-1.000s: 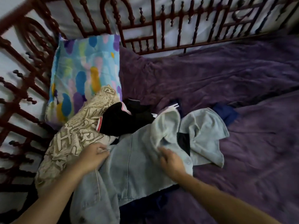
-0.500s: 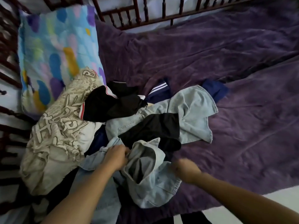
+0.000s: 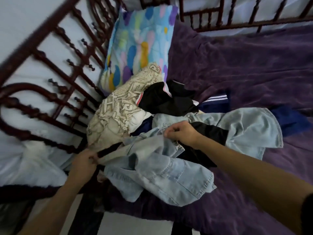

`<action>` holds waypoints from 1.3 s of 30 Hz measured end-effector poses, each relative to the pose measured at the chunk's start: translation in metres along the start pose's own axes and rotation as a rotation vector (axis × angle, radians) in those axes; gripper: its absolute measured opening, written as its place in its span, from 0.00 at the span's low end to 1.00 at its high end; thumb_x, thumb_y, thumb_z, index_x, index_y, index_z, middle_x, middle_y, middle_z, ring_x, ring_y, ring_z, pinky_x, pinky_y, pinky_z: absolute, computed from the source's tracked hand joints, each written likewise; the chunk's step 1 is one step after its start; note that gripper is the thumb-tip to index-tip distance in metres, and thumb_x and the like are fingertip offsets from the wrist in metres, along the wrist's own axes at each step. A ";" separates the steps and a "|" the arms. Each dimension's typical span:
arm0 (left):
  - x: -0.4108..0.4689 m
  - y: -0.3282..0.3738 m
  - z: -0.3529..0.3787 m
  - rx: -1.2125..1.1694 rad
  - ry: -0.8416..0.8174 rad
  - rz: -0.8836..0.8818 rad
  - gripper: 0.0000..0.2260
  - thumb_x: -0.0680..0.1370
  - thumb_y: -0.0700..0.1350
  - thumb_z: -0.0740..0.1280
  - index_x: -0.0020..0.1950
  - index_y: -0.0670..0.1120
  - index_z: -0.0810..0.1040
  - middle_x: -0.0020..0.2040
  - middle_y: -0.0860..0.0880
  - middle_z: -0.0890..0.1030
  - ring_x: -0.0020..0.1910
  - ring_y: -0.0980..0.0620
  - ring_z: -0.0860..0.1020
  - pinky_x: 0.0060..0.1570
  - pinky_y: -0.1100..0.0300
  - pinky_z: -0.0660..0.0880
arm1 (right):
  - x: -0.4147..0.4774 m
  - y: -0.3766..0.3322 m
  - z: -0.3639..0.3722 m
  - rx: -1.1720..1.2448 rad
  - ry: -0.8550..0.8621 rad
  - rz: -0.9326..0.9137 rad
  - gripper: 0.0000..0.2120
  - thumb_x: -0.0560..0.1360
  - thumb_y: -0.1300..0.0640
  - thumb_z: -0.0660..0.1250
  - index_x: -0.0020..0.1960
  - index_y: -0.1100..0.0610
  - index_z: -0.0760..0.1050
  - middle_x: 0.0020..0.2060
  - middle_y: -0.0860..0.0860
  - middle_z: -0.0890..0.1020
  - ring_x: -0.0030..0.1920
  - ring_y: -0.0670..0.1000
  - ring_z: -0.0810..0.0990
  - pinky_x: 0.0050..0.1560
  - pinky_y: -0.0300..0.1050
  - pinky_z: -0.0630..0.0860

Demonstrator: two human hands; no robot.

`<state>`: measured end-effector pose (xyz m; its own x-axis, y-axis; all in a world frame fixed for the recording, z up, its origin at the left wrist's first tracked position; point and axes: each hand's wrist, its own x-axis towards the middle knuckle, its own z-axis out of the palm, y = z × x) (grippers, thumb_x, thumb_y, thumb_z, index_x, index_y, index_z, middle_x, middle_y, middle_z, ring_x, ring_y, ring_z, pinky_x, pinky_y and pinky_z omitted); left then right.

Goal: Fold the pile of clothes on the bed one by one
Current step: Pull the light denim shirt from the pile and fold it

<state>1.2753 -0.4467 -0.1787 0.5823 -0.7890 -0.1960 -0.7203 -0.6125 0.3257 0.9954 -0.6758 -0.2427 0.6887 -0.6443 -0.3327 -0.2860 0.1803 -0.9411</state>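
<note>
A pile of clothes lies at the near left of the purple bed [image 3: 245,68]. On top is a crumpled light blue denim shirt [image 3: 162,172]. My left hand [image 3: 84,164] pinches one end of it at the pile's left edge. My right hand [image 3: 182,134] grips the shirt's upper part in the middle of the pile. Under and behind the shirt lie a black garment with a red and white trim [image 3: 166,100], a cream printed garment [image 3: 116,114], a navy piece with white stripes [image 3: 215,100] and more light denim [image 3: 250,129].
A colourful pillow [image 3: 140,46] leans against the dark red metal bed frame [image 3: 55,85] at the back left. The frame also runs along the far side. Open purple bedcover spreads to the right. The bed's near edge and pale floor [image 3: 135,224] show at the bottom.
My left hand has moved left and down to the shirt's end, stretching it out. My right hand has come up onto the shirt's upper part. The view has swung left.
</note>
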 end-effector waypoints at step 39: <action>-0.022 0.075 -0.066 0.147 0.203 0.220 0.09 0.73 0.39 0.68 0.52 0.47 0.77 0.49 0.48 0.78 0.47 0.45 0.78 0.42 0.54 0.73 | -0.024 -0.093 0.047 -0.940 0.246 -0.436 0.12 0.69 0.59 0.68 0.52 0.53 0.76 0.43 0.54 0.83 0.44 0.62 0.81 0.38 0.51 0.73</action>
<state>1.2335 -0.4716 -0.0887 0.4591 -0.8865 0.0573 -0.8753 -0.4404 0.2000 1.0367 -0.6424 -0.1497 0.7319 -0.6665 0.1421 -0.5196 -0.6807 -0.5165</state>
